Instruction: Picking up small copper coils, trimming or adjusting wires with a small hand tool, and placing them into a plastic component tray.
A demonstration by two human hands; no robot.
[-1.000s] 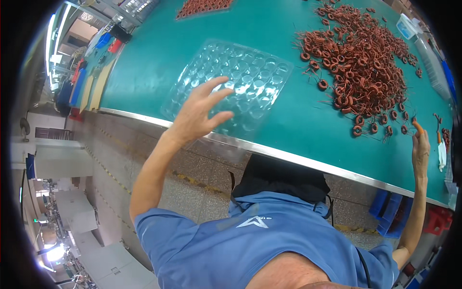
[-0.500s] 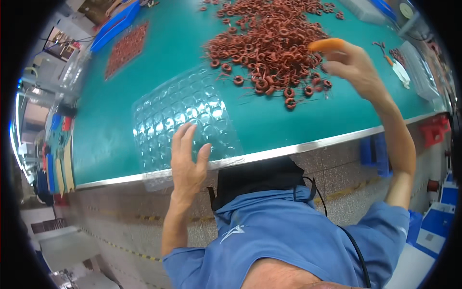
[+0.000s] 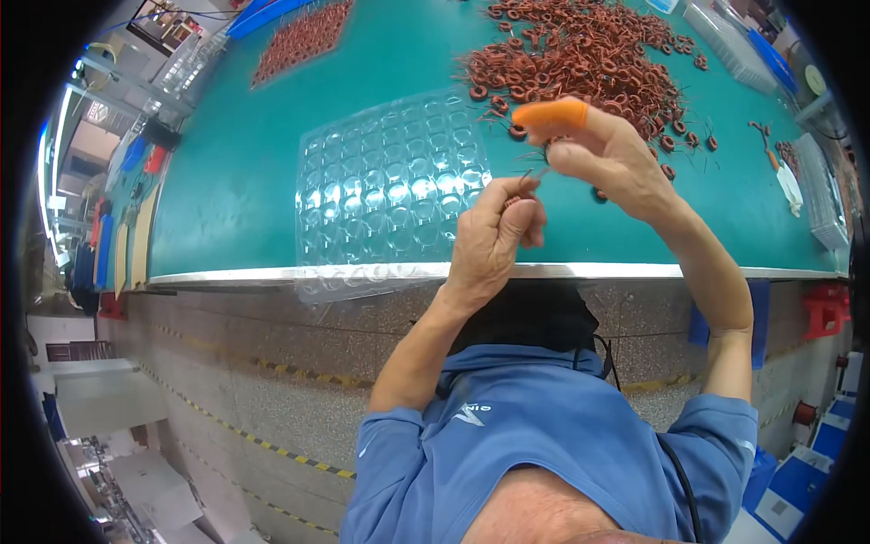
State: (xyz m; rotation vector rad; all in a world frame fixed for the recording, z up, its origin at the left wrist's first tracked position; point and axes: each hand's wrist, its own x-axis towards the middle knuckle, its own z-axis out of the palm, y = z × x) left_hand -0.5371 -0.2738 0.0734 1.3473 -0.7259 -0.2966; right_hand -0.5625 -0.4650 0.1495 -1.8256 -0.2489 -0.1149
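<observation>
Coil (image 3: 513, 201): pinched in the left hand (image 3: 494, 231), above the bench (image 3: 227, 199), right of the tray (image 3: 394, 189).
Left hand: thumb and fingers pressed together on the coil.
Right hand (image 3: 609, 161): curled just beside it, orange cot (image 3: 553, 114) on one finger; from here I cannot tell what it grips.
Tray: clear, round-pocketed, near edge jutting past the bench.
Coil pile (image 3: 594, 63): copper-red, loosely heaped beyond the right hand.

factory workshop: striped floor tape (image 3: 299, 458), coil pile (image 3: 594, 59)
</observation>
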